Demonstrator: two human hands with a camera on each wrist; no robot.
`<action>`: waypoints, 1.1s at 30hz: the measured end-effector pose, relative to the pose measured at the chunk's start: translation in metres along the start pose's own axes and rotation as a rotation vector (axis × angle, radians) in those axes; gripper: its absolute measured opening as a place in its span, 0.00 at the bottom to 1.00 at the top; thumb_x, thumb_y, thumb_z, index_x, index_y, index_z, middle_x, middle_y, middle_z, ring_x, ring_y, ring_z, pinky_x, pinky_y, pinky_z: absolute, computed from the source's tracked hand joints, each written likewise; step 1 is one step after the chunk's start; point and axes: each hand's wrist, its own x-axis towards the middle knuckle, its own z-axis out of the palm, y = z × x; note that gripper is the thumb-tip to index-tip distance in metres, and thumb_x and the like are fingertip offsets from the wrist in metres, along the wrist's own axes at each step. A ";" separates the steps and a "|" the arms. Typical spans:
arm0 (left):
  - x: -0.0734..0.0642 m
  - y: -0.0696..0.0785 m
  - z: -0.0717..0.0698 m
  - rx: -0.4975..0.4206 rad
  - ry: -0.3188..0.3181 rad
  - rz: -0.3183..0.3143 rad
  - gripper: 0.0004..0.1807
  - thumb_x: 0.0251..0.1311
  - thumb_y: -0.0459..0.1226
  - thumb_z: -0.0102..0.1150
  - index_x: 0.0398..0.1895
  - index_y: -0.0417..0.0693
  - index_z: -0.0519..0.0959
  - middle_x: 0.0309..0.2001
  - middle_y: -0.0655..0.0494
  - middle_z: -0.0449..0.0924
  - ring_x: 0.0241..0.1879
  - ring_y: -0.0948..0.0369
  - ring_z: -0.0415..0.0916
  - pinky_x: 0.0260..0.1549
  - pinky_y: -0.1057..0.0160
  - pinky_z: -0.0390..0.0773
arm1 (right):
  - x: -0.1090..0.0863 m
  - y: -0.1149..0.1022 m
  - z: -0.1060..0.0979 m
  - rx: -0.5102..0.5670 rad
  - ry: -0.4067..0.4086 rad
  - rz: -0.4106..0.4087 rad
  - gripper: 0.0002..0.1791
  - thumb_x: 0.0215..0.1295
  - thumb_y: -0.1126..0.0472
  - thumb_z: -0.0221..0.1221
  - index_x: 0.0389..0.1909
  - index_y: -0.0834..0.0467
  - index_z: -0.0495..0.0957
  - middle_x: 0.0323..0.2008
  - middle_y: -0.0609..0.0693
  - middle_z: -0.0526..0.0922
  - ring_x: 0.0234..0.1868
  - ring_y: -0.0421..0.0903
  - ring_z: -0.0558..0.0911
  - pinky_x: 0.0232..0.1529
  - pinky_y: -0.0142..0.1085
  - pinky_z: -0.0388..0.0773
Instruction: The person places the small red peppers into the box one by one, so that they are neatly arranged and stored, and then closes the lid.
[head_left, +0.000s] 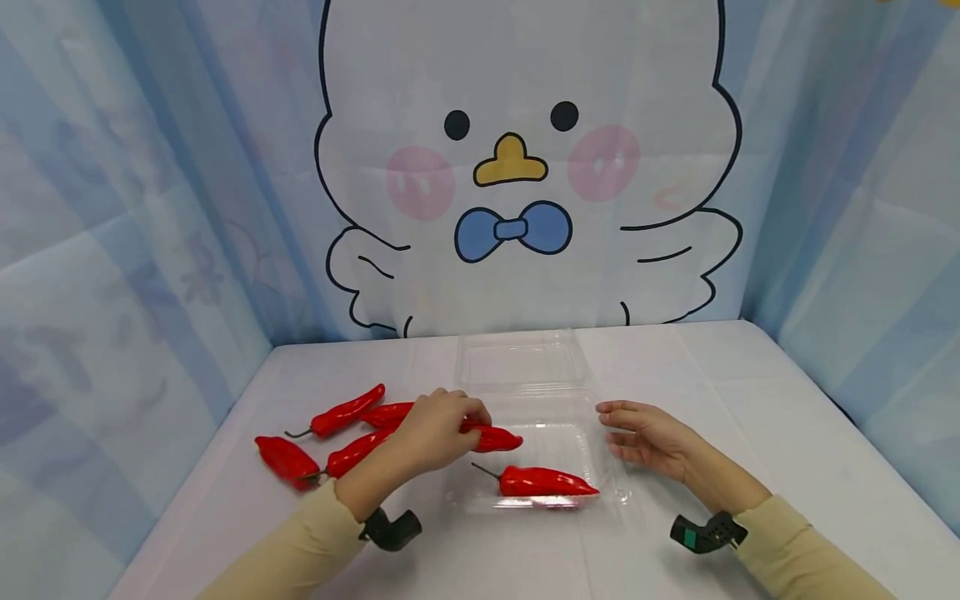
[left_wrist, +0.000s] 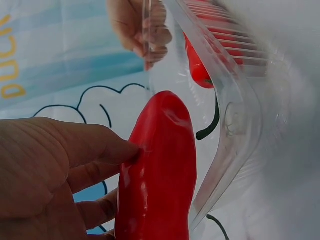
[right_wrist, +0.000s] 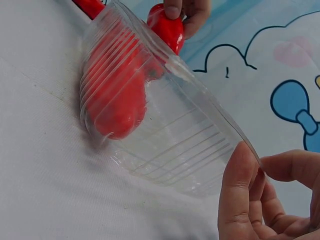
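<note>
My left hand (head_left: pixel 442 429) pinches a red chili pepper (head_left: pixel 495 438) between thumb and fingers, over the left side of a clear plastic container (head_left: pixel 525 406). In the left wrist view the held pepper (left_wrist: pixel 160 170) has its blunt end up, beside the container wall. Another red pepper (head_left: pixel 543 482) lies inside along the near side, its green stem to the left. At the container's right edge is my right hand (head_left: pixel 652 442). The right wrist view shows its thumb and fingers pinching the clear rim (right_wrist: pixel 235 130).
Several more red peppers lie on the white table to the left, among them one at the far side (head_left: pixel 347 414) and one at the outer left (head_left: pixel 287 461). The container's clear lid (head_left: pixel 521 362) lies folded back behind it. A printed curtain (head_left: pixel 510 292) hangs behind the table.
</note>
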 end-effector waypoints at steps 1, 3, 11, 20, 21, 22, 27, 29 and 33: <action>0.001 0.000 0.001 -0.002 -0.003 0.002 0.12 0.60 0.37 0.71 0.47 0.53 0.87 0.46 0.54 0.85 0.46 0.55 0.74 0.48 0.50 0.79 | 0.000 0.000 0.000 0.000 0.000 0.000 0.21 0.75 0.57 0.59 0.63 0.60 0.71 0.49 0.49 0.77 0.39 0.42 0.80 0.43 0.32 0.86; 0.002 0.000 0.002 0.000 -0.006 0.009 0.12 0.60 0.37 0.71 0.47 0.53 0.87 0.45 0.54 0.85 0.46 0.55 0.74 0.48 0.51 0.78 | -0.001 -0.001 0.000 -0.001 -0.002 -0.001 0.21 0.75 0.56 0.59 0.63 0.60 0.71 0.49 0.49 0.77 0.39 0.42 0.80 0.43 0.32 0.86; 0.005 0.004 0.004 0.008 -0.008 0.031 0.12 0.61 0.37 0.70 0.47 0.53 0.87 0.44 0.54 0.86 0.45 0.55 0.75 0.49 0.50 0.78 | -0.002 -0.001 0.000 0.003 -0.001 -0.001 0.21 0.75 0.57 0.59 0.63 0.61 0.71 0.49 0.50 0.77 0.40 0.42 0.80 0.43 0.31 0.86; 0.007 0.011 0.007 0.012 -0.029 0.033 0.11 0.60 0.37 0.70 0.47 0.53 0.87 0.42 0.56 0.85 0.43 0.58 0.74 0.45 0.55 0.79 | -0.003 0.000 0.002 0.007 -0.014 -0.005 0.22 0.76 0.56 0.59 0.64 0.61 0.70 0.50 0.49 0.77 0.40 0.42 0.80 0.43 0.32 0.86; 0.008 0.012 0.007 0.014 -0.030 0.032 0.11 0.60 0.37 0.70 0.47 0.53 0.87 0.41 0.56 0.85 0.42 0.58 0.74 0.44 0.56 0.80 | -0.003 0.000 0.002 0.004 -0.017 -0.007 0.22 0.76 0.56 0.59 0.64 0.61 0.70 0.50 0.49 0.77 0.40 0.42 0.80 0.44 0.32 0.86; 0.008 0.013 0.008 0.016 -0.033 0.032 0.11 0.61 0.38 0.70 0.47 0.53 0.87 0.41 0.56 0.85 0.42 0.58 0.74 0.43 0.57 0.80 | -0.003 0.000 0.002 0.003 -0.014 -0.007 0.22 0.75 0.56 0.59 0.64 0.61 0.70 0.50 0.49 0.77 0.40 0.42 0.80 0.43 0.32 0.86; 0.011 0.018 0.011 0.038 -0.038 0.039 0.11 0.61 0.38 0.71 0.47 0.53 0.87 0.40 0.57 0.85 0.42 0.59 0.74 0.44 0.57 0.79 | -0.003 0.001 0.001 0.003 -0.016 -0.008 0.22 0.75 0.56 0.59 0.64 0.61 0.70 0.50 0.49 0.77 0.41 0.42 0.80 0.43 0.32 0.86; 0.012 0.021 0.011 0.044 -0.040 0.042 0.11 0.61 0.38 0.71 0.46 0.52 0.87 0.40 0.56 0.86 0.42 0.59 0.74 0.45 0.56 0.78 | -0.002 0.000 0.001 0.009 -0.011 -0.005 0.21 0.75 0.56 0.59 0.64 0.60 0.71 0.50 0.49 0.77 0.40 0.42 0.80 0.43 0.32 0.86; 0.015 0.025 0.014 0.048 -0.043 0.043 0.10 0.61 0.38 0.70 0.46 0.52 0.87 0.40 0.57 0.86 0.41 0.59 0.74 0.43 0.57 0.79 | -0.002 0.000 0.001 0.012 -0.012 -0.004 0.22 0.75 0.57 0.59 0.64 0.61 0.70 0.50 0.48 0.77 0.40 0.42 0.80 0.43 0.32 0.86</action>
